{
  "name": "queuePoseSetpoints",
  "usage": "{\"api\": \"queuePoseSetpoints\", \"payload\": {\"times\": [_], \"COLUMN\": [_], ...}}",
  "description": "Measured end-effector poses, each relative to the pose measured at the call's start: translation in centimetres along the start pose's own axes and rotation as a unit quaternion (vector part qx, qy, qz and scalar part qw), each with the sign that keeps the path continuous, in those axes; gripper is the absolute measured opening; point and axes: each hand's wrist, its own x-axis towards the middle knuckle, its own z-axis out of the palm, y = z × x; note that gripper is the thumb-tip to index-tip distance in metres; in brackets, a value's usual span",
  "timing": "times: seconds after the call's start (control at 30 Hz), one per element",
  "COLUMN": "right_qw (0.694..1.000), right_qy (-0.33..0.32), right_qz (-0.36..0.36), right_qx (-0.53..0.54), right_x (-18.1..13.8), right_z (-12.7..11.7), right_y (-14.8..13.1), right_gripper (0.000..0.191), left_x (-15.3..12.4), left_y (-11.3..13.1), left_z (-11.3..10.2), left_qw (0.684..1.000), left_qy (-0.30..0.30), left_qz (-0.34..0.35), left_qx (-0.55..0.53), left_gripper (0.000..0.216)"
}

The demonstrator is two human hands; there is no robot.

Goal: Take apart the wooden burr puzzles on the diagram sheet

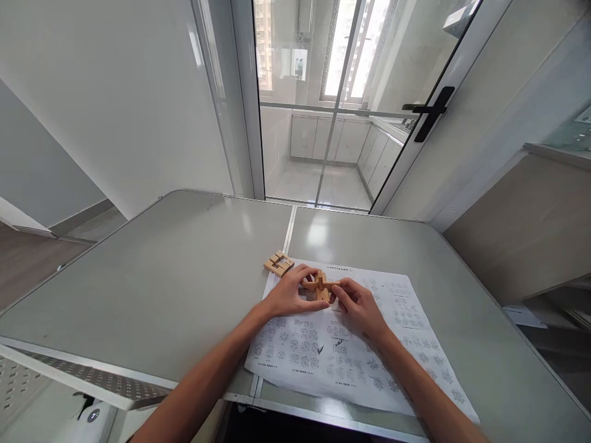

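One wooden assembly [322,296] sits in the curled left hand [290,294], its bar [331,284] pinched by the right hand [359,303].

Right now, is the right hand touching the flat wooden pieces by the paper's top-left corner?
Apart. The head view shows the left hand between the right hand and those wooden pieces.

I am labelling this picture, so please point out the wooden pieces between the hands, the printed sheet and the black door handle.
Wooden pieces [320,280], head view: the upright block among them.
Printed sheet [353,347], head view: its printed face, near the middle.
Black door handle [434,115], head view: its long backplate.
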Motion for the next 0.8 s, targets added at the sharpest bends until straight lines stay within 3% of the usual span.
{"api": "queuePoseSetpoints", "payload": {"times": [0.47,0.8], "right_qw": [0.998,0.993], "right_qy": [0.005,0.062], "right_qz": [-0.001,0.030], "right_qx": [0.063,0.095], "right_x": [-0.4,0.2], "right_z": [0.1,-0.3], "right_y": [-0.5,-0.5], "right_gripper": [0.035,0.038], "left_x": [-0.2,0.0], "left_y": [-0.1,0.0], "left_z": [-0.1,-0.4], "left_qw": [0.999,0.998], "left_qy": [-0.052,0.005], "left_qz": [-0.014,-0.003], "left_qx": [0.001,-0.062], "left_gripper": [0.070,0.087]}}
